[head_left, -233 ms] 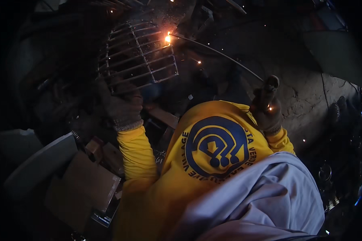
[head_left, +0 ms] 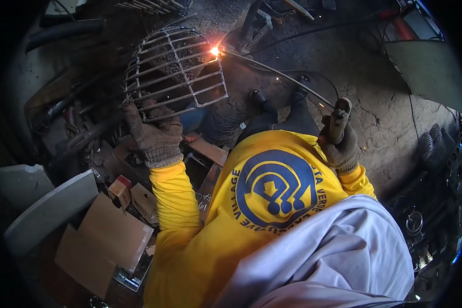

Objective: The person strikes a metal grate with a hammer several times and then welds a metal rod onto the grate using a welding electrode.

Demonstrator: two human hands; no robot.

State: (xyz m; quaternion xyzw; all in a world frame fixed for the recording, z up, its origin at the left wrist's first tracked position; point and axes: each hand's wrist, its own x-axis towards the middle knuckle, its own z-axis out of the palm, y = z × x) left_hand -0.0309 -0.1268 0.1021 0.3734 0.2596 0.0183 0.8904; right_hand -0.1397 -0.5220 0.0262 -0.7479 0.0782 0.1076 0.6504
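Note:
My left hand [head_left: 158,137], in a brown knitted glove, is closed round the near left edge of a curved grate [head_left: 177,59] of welded metal bars, holding it up. In my gloved right hand [head_left: 344,146] is a welding electrode holder [head_left: 338,121], gripped upright. A long, thin welding rod [head_left: 287,78] runs from its jaws up and left to the grate. At the rod's tip a bright orange arc [head_left: 215,51] burns against the grate's right edge, and its glare hides the joint there. A few sparks fly near the rod.
Cardboard [head_left: 105,233], small boxes [head_left: 120,191] and curved pale panels [head_left: 56,208] crowd the lower left. Beyond the grate lie more metal bars [head_left: 151,6]. A dark cable [head_left: 313,33] crosses the cracked floor [head_left: 380,126]; a large sheet [head_left: 428,72] stands at the right.
The scene has turned from dark to brighter, so the floor and clutter show. The glow at the rod's tip has changed shape and sparks have shifted. Both hands stay almost in place.

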